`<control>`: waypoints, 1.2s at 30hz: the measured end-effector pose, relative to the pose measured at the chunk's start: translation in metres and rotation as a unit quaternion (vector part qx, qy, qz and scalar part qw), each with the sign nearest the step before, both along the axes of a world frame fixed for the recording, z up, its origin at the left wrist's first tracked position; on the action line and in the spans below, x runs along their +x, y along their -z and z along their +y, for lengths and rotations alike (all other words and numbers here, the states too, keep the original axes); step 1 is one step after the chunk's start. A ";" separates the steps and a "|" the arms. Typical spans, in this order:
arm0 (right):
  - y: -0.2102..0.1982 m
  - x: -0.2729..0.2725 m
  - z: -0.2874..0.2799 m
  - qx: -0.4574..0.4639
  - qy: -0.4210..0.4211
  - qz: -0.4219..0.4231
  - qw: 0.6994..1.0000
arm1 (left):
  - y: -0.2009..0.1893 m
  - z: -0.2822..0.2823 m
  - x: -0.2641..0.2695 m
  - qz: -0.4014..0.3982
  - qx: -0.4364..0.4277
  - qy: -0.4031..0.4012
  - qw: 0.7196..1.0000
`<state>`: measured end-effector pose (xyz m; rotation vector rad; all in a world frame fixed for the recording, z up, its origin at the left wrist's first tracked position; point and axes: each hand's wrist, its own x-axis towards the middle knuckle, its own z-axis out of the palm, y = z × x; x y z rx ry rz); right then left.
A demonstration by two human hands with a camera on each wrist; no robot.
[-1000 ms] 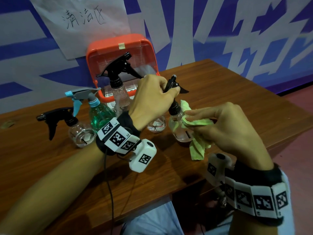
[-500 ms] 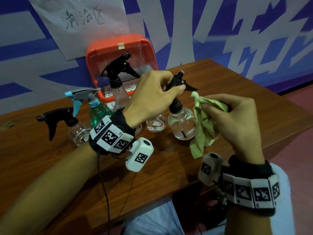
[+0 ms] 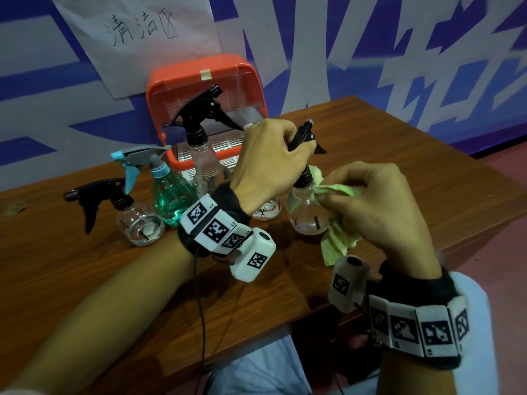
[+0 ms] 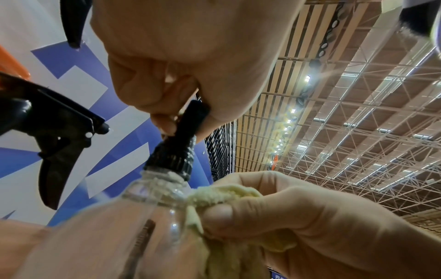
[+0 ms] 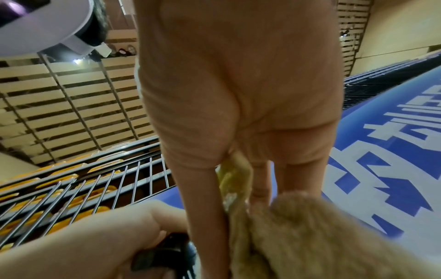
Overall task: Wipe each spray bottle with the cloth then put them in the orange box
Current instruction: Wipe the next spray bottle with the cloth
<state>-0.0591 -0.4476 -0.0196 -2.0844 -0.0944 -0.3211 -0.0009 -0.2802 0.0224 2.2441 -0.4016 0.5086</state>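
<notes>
A round clear spray bottle (image 3: 303,216) with a black trigger head (image 3: 305,135) stands on the wooden table (image 3: 427,172). My left hand (image 3: 296,143) grips its black head from above; in the left wrist view the fingers (image 4: 167,120) curl round the black neck (image 4: 188,120). My right hand (image 3: 325,195) pinches a green cloth (image 3: 338,242) and presses it against the bottle's shoulder (image 4: 157,190). The orange box (image 3: 205,78) stands open at the back by the wall.
A tall clear bottle with a black head (image 3: 202,155) stands in front of the box. A teal bottle (image 3: 168,195) and a small round clear bottle (image 3: 139,223) stand to the left. Another small bottle (image 3: 266,213) shows behind my left wrist. The table's edge runs close below my arms.
Half a second ago my right hand held the cloth off to the right of the bottle. It has moved back left and down, and the cloth is on the bottle's shoulder again.
</notes>
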 end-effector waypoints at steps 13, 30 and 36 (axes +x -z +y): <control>0.005 0.000 -0.005 0.015 0.040 0.005 0.999 | 0.005 0.000 0.000 0.010 0.022 0.043 0.999; 0.018 0.006 -0.014 0.299 0.002 0.056 0.953 | -0.009 0.016 -0.015 -0.050 0.086 0.167 0.981; 0.019 0.007 -0.012 0.286 -0.035 0.066 0.955 | 0.004 0.010 -0.005 -0.045 0.075 0.100 0.991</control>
